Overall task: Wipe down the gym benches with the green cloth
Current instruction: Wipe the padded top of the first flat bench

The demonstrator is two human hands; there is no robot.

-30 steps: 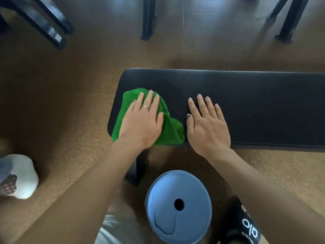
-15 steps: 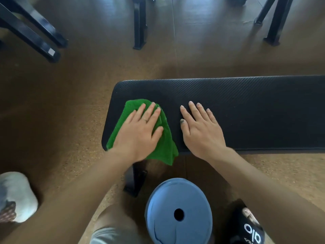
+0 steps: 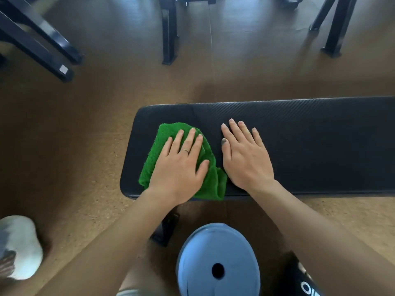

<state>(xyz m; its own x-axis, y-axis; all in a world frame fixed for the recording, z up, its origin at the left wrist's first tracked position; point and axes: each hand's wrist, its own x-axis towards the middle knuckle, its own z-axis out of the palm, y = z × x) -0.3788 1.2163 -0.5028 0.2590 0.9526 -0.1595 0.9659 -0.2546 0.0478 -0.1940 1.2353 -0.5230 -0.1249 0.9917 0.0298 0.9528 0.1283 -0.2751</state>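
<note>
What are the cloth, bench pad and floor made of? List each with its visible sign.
green cloth: looks like terry or microfibre, with a fuzzy looped pile.
bench pad: seems to be black vinyl or rubbery foam, matte, with fine diagonal ribbing.
floor: probably cork or rubber granulate, brown and speckled.

Blue weight plate (image 3: 218,261) on cork floor (image 3: 64,167), below and between the hands. White shoe (image 3: 20,246) far left. Black frame legs (image 3: 168,33) beyond.
</note>
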